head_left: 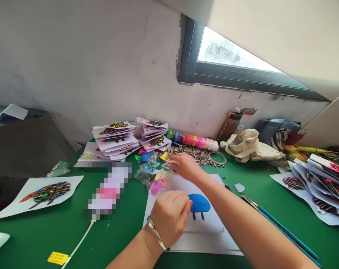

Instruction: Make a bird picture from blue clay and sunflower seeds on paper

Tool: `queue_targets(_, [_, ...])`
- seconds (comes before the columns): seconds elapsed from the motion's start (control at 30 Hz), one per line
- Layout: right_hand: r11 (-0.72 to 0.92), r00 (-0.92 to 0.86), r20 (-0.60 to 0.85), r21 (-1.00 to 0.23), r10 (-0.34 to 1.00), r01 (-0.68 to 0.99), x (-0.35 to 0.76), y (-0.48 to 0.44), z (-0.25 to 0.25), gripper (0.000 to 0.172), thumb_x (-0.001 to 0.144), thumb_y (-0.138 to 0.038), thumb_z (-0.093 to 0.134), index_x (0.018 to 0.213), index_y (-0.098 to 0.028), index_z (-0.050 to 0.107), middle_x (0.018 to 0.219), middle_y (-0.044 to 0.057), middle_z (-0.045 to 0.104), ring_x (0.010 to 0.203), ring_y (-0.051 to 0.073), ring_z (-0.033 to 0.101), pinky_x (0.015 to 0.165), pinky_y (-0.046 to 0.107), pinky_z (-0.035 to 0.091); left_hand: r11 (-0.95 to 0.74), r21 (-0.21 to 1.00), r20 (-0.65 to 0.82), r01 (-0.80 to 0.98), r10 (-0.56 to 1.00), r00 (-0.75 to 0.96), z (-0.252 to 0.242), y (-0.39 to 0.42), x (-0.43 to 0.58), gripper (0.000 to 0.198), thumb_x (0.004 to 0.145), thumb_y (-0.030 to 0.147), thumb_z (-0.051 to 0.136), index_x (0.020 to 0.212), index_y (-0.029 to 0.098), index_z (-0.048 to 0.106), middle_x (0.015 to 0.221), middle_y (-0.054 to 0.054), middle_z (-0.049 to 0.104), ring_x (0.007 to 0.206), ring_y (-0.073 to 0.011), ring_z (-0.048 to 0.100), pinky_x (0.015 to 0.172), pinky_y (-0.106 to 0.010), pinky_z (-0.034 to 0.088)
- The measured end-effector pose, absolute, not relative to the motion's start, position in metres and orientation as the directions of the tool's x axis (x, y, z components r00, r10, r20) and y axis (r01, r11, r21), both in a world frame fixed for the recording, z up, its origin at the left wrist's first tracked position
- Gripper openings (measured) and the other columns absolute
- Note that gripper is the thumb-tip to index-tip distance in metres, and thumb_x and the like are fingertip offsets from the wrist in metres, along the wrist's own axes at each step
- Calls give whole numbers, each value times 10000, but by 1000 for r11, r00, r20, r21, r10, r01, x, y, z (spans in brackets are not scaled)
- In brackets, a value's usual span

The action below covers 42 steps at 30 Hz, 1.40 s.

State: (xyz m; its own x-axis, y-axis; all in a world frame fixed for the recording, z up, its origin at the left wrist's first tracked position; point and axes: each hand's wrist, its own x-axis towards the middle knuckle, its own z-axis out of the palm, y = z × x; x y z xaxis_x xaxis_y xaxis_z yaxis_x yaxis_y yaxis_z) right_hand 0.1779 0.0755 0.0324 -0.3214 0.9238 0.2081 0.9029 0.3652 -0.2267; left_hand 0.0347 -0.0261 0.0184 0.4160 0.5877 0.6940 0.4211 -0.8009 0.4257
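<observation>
My left hand, with a silver bangle at the wrist, is closed in a fist over the white paper. Whatever it may hold is hidden. Beside it on the paper lies a flattened blue clay shape with two short dark legs drawn below. My right hand stretches across to the far edge of the paper. Its fingers curl down by a clear bag and a yellow clay lump; the fingertips are hidden. Close by are clear plastic bags and a pink clay piece.
Dark striped sunflower seeds are heaped behind my right hand, near a roll of coloured clays. Stacked seed pictures stand at the back left, more at right. A box cutter and blue-edged strips lie right.
</observation>
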Motion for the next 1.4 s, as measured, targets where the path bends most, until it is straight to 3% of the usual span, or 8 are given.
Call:
queue_targets(0.1, [211, -177, 165, -223, 970, 952, 218, 83, 23, 274, 859, -160, 442, 831, -177, 714, 823, 79, 702, 773, 188, 606, 673, 256, 392, -757, 425, 644, 497, 639, 422, 5, -11, 31, 232, 904, 171, 434, 898, 193, 665, 816, -63, 715, 777, -194, 680, 761, -345, 555])
queue_targets(0.27, [125, -101, 117, -227, 988, 966, 240, 85, 7, 285, 835, -130, 443, 848, -190, 721, 881, 68, 718, 848, 201, 629, 709, 253, 401, -738, 334, 642, 587, 634, 432, -14, 5, 27, 243, 878, 159, 458, 992, 151, 672, 969, -100, 727, 1005, -266, 648, 891, -447, 539])
queue_targets(0.6, [83, -37, 153, -306, 988, 948, 187, 122, 3, 353, 834, -156, 462, 1131, -210, 647, 1092, 101, 682, 987, 231, 615, 806, 303, 430, -691, 311, 614, 652, 670, 418, -24, 10, 24, 256, 864, 162, 467, 981, 175, 694, 996, -98, 724, 1075, -300, 610, 922, -516, 520])
queue_targets(0.8, [175, -135, 128, -386, 983, 906, 165, 115, -1, 330, 834, -183, 476, 1074, -259, 690, 913, 15, 732, 851, 182, 643, 747, 251, 451, -637, 318, 540, 702, 730, 419, -27, 11, 26, 276, 857, 160, 447, 995, 164, 686, 1065, -111, 704, 1164, -342, 550, 968, -572, 468])
queue_targets(0.93, [188, -137, 153, -402, 979, 896, 180, 122, 1, 360, 852, -175, 449, 1118, -251, 681, 994, 11, 725, 887, 176, 642, 769, 241, 458, -598, 329, 466, 731, 776, 425, -25, 8, 27, 283, 848, 167, 466, 1032, 164, 680, 1139, -113, 682, 1213, -352, 511, 1005, -601, 417])
queue_targets(1.1, [193, -137, 184, -330, 973, 924, 200, 131, -1, 352, 817, -94, 455, 1043, -183, 710, 1030, 93, 708, 971, 238, 614, 845, 315, 435, -564, 334, 410, 756, 809, 422, -25, 4, 28, 307, 860, 205, 492, 1109, 175, 669, 1229, -114, 642, 1273, -346, 454, 1036, -589, 382])
queue_targets(1.4, [403, -360, 215, -209, 908, 891, 152, 162, -8, 298, 861, -180, 492, 1070, -244, 694, 1096, 64, 677, 1067, 240, 529, 894, 334, 393, -543, 337, 418, 769, 818, 395, -27, 3, 30, 295, 855, 280, 538, 1107, 207, 671, 1249, -95, 636, 1290, -353, 428, 1039, -611, 361])
